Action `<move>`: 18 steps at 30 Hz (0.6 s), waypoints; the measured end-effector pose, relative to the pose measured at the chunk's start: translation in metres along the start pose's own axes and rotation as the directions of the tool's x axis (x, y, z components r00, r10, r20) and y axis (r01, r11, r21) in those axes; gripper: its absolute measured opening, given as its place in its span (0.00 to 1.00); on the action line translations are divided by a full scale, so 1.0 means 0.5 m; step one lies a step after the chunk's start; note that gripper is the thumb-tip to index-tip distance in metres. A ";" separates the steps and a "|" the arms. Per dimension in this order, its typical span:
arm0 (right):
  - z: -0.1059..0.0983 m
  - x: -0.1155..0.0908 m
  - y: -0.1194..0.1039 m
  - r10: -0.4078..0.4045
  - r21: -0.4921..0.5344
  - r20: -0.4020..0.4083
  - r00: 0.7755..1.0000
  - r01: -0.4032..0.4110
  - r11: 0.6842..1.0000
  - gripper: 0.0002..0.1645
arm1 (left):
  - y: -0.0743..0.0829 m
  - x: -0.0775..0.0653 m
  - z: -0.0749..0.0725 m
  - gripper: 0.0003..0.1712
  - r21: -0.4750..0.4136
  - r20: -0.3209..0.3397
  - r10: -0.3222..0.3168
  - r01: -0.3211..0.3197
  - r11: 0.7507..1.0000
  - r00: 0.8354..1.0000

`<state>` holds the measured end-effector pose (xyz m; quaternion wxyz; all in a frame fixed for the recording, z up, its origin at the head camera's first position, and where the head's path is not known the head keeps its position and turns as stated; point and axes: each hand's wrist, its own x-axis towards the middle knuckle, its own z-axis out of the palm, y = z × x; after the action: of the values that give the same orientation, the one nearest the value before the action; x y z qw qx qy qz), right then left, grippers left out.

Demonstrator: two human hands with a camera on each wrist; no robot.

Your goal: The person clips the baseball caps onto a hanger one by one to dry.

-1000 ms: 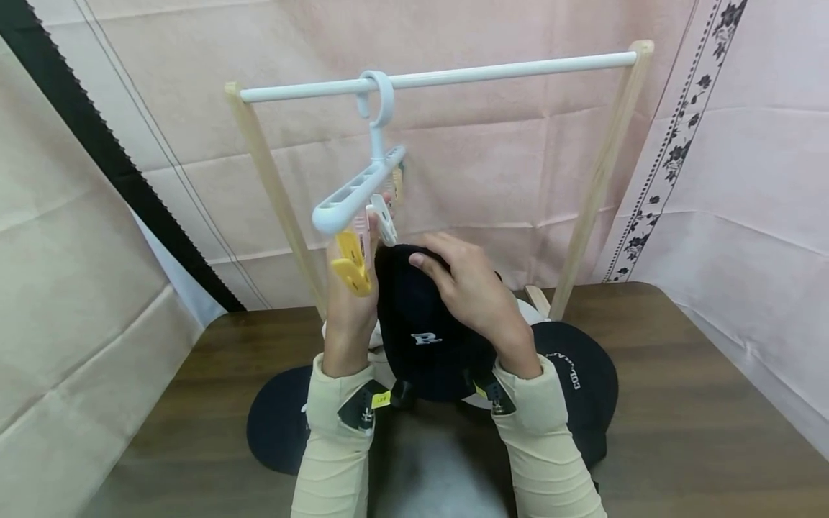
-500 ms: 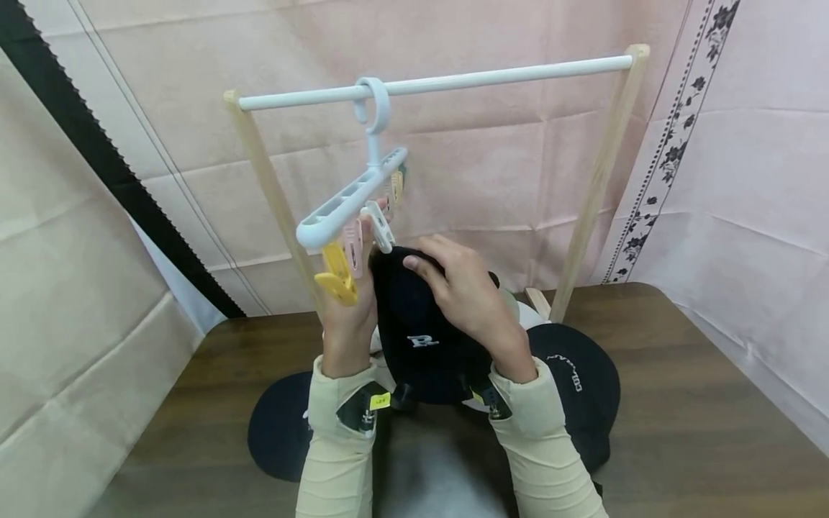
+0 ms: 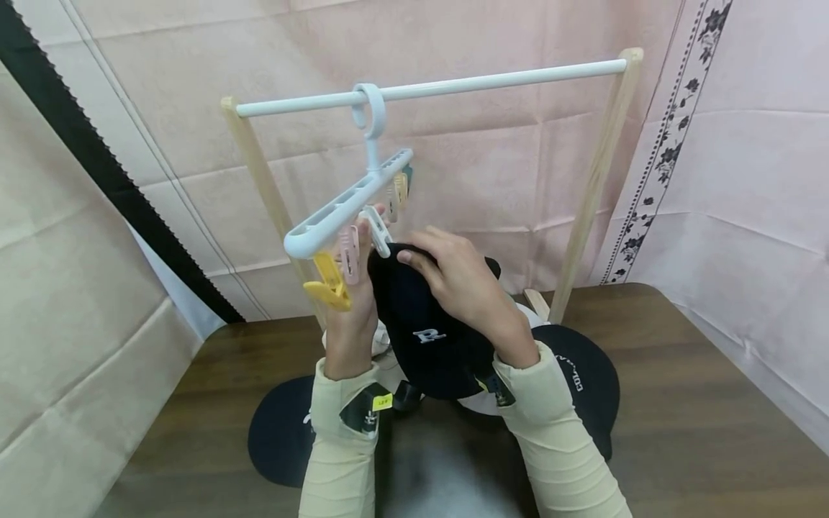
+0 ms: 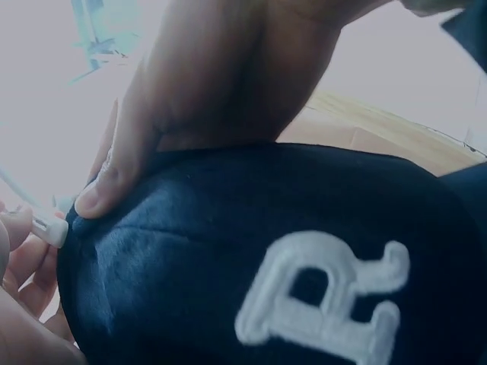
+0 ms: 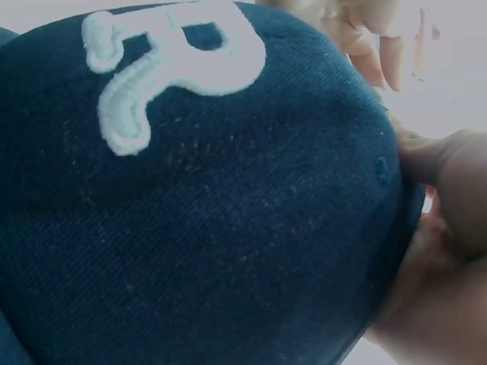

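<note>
My right hand (image 3: pixel 463 284) grips a dark navy cap (image 3: pixel 401 306) by the edge of its crown, thumb on the outside. A raised white letter R (image 4: pixel 304 293) shows on the cap. My left hand (image 3: pixel 352 320) is raised behind a pale blue clip hanger (image 3: pixel 343 205). It pinches a white clothespin (image 3: pixel 377 232) of that hanger, whose tip is right at the cap's edge in the left wrist view. A pink clothespin (image 3: pixel 350 255) and a yellow clothespin (image 3: pixel 329 280) hang in front of the left hand and partly hide it.
The hanger hooks over a white rod (image 3: pixel 492 83) between wooden posts (image 3: pixel 599 180). Other dark caps lie left (image 3: pixel 281 432) and right (image 3: pixel 579 381) on the wooden table (image 3: pixel 699 403). White caps (image 3: pixel 479 404) show partly behind the held cap. Pale cloth (image 3: pixel 466 165) hangs behind.
The hanger has swung round, its near end moving left and down with the yellow and pink clothespins. The cap has tilted slightly, its top edge shifting left toward the white clothespin.
</note>
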<state>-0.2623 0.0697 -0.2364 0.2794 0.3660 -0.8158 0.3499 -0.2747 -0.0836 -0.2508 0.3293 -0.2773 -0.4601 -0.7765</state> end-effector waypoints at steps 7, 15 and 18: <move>-0.014 0.013 -0.007 0.011 0.001 0.015 1.000 -0.011 1.000 0.08 | -0.003 0.003 -0.003 0.34 0.026 0.020 0.033 -0.034 0.999 0.999; -0.013 0.021 0.002 0.001 0.042 0.006 1.000 -0.001 0.999 0.09 | -0.001 0.007 -0.004 0.31 0.009 0.030 0.027 -0.027 1.000 0.999; -0.015 0.019 0.002 0.011 0.053 -0.001 1.000 -0.011 0.999 0.07 | 0.000 0.007 -0.002 0.24 0.001 0.052 0.028 -0.028 1.000 0.998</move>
<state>-0.2671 0.0720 -0.2253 0.2681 0.3685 -0.8081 0.3733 -0.2771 -0.0855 -0.2488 0.3283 -0.3035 -0.4653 -0.7639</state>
